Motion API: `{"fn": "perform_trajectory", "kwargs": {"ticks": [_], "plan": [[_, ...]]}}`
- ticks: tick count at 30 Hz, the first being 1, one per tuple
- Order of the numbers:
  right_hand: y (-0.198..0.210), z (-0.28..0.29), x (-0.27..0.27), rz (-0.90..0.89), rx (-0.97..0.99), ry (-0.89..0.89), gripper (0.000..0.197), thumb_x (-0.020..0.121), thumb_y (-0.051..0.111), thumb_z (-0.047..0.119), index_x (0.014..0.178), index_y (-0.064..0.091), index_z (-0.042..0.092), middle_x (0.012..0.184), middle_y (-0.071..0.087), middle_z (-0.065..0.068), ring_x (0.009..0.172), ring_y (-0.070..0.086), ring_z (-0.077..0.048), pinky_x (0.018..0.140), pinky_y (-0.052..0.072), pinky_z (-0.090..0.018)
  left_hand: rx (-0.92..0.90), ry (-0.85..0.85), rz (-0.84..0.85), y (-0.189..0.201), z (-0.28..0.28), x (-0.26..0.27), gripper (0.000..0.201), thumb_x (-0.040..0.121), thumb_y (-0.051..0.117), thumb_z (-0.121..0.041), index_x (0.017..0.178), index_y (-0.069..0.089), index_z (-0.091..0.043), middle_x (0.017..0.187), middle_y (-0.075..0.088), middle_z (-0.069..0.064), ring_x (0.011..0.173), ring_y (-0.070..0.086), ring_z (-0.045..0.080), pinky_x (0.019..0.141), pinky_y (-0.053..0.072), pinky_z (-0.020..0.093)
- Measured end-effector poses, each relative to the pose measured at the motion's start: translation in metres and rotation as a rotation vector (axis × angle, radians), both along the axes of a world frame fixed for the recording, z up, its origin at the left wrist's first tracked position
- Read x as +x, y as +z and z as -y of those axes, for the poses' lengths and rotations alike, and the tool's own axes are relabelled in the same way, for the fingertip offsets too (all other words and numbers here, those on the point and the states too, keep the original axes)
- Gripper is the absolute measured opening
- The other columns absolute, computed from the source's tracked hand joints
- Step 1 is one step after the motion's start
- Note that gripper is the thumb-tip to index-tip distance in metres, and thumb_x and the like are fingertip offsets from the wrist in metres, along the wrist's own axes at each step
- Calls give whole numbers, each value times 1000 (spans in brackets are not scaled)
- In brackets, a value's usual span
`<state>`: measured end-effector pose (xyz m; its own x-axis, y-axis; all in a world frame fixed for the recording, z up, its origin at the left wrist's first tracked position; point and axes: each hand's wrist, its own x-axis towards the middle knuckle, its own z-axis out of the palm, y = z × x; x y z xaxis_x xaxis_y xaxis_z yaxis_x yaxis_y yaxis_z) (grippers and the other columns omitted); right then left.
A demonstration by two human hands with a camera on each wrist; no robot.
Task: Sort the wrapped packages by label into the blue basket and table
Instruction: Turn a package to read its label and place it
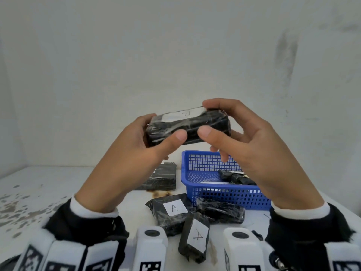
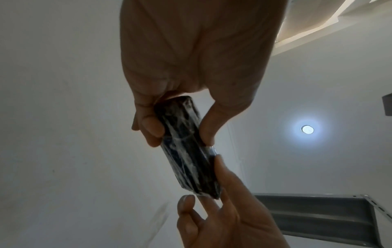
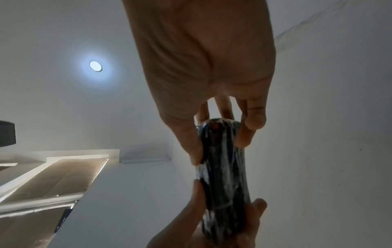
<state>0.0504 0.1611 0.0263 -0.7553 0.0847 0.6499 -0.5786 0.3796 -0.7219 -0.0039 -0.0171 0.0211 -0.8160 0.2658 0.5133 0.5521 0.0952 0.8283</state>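
Now both hands are holding one wrapped package up for a label check.

From the head view, the left hand and right hand are each pinching an end of the black, film-wrapped oblong package, its long axis running left to right, well above the white table; the white label on top is too foreshortened to read, and the blue plastic mesh basket is lying below and to the right, nearer the right hand. From the left wrist view, thumb and fingers are curling round the package's near end. From the right wrist view, the fingers are clamping the opposite end; the wrap is looking glossy and wrinkled.
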Motion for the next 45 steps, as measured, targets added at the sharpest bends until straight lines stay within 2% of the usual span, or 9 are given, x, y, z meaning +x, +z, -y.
{"fn": "perform_trajectory", "kwargs": {"ticks": [3, 6, 9, 13, 16, 22, 30, 39, 45], "plan": [[0, -1, -1, 11, -22, 17, 47, 76, 69, 44, 123, 62, 43, 105, 71, 17, 68, 66, -6, 76, 55, -24, 27, 0, -5, -2, 0, -3, 90, 47, 71, -55, 131, 49, -31, 113, 68, -14, 94, 69, 7, 93, 51, 33], [-2, -3, -6, 16, -77, 8, 60, 84, 73, 27, 137, 50, 41, 122, 68, 11, 81, 72, -7, 75, 54, -18, 31, -11, -24, -2, -1, 0, 87, 51, 66, -59, 133, 45, -35, 112, 69, -11, 82, 72, 9, 85, 52, 35], [-1, -3, -7, 42, -94, -5, 58, 85, 73, 26, 138, 52, 37, 115, 73, 6, 82, 74, -9, 76, 55, -14, 88, -35, -9, -1, -2, 2, 73, 62, 60, -52, 131, 46, -37, 99, 74, -3, 77, 73, 8, 87, 53, 38], [1, -1, -5, 30, -94, -5, 54, 83, 73, 29, 131, 54, 43, 100, 78, 2, 81, 76, -11, 78, 55, -12, 128, -42, -8, -2, -4, 1, 74, 68, 62, -44, 138, 41, -34, 110, 71, -8, 79, 74, 13, 77, 56, 36], [1, 0, -3, 22, -89, -7, 54, 81, 75, 31, 127, 55, 49, 99, 76, 0, 78, 76, -15, 78, 58, -19, 148, -88, 18, -2, -4, -1, 63, 76, 64, -32, 136, 45, -24, 118, 68, -6, 79, 74, 21, 64, 57, 34], [1, 4, -2, -7, -108, -4, 52, 80, 77, 31, 124, 54, 47, 95, 68, 1, 53, 63, -10, 57, 54, -22, 216, -106, -7, -3, -6, -3, 61, 71, 64, -38, 129, 50, -23, 107, 72, -2, 81, 75, 21, 84, 56, 36], [-1, 3, -5, -15, -82, -28, 48, 81, 77, 31, 120, 53, 44, 88, 68, 1, 51, 61, -8, 56, 52, -20, 229, -106, -30, -6, -8, -8, 57, 77, 58, -40, 128, 49, -18, 99, 72, 4, 80, 73, 24, 73, 57, 39], [2, 4, -3, 10, -81, 28, 36, 84, 64, 42, 120, 58, 42, 89, 66, -12, 54, 63, -19, 56, 55, -31, 212, -108, -5, -3, -2, -8, 34, 88, 52, -43, 99, 59, -12, 79, 74, 0, 77, 73, 26, 67, 59, 36], [1, 8, -5, 46, -103, -1, 18, 85, 63, 48, 100, 64, 38, 85, 65, -8, 50, 61, -21, 50, 49, -28, 180, -106, 1, -4, -3, -4, 33, 88, 53, -45, 100, 58, -15, 89, 73, 7, 79, 72, 24, 62, 58, 35]]}}
